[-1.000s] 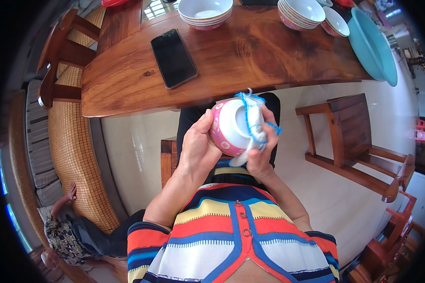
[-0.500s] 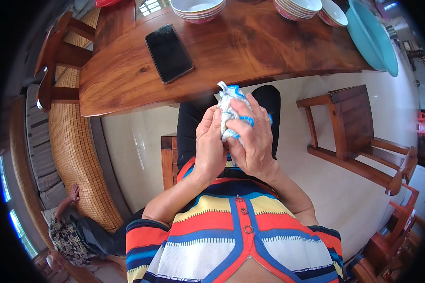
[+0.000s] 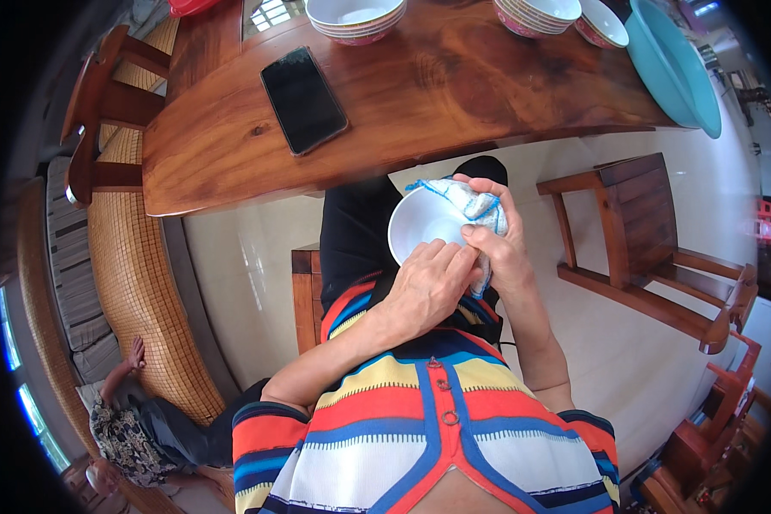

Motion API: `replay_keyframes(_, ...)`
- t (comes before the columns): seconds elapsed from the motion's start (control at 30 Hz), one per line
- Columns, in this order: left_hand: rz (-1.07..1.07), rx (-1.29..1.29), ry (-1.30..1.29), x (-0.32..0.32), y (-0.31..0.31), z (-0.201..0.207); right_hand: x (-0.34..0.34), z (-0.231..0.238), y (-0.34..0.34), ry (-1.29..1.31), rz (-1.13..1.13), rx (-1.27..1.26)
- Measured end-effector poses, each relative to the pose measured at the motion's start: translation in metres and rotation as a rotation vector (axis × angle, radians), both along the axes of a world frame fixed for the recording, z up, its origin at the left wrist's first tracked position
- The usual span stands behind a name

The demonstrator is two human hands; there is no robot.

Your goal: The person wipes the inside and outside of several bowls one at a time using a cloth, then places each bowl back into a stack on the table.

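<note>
A: Now, what has changed at the table?

B: At frame centre, the bowl has turned its white inside up. The left hand grips its rim; the right hand presses a cloth inside. Wiping has moved inward.

We see a polished wooden surface carrying a black smartphone, stacked pink-rimmed bowls and a turquoise basin; a wooden chair stands nearby.
</note>
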State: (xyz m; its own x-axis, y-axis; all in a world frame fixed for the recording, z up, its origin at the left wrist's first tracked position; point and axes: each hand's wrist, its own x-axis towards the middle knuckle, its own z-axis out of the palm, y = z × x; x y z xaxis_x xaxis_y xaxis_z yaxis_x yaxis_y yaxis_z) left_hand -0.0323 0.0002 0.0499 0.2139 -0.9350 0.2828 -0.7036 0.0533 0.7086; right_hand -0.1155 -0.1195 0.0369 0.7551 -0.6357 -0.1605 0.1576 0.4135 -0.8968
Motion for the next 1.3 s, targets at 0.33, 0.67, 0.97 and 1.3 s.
replay_keyframes(0.33,0.416,0.198,1.421,0.032,0.000,0.002,-0.005,-0.002,-0.002,-0.019,-0.126,0.197)
replay_keyframes(0.67,0.270,0.309,0.854,0.050,0.004,-0.023,-0.004,0.005,0.003,0.130,-0.028,-0.422)
replay_keyframes(0.97,0.234,0.360,0.801,0.049,0.006,-0.010,0.033,-0.003,0.009,0.205,0.138,-1.521)
replay_keyframes(1.3,0.434,0.008,0.923,0.037,0.009,-0.001,0.037,-0.027,0.003,0.218,-0.123,-0.732)
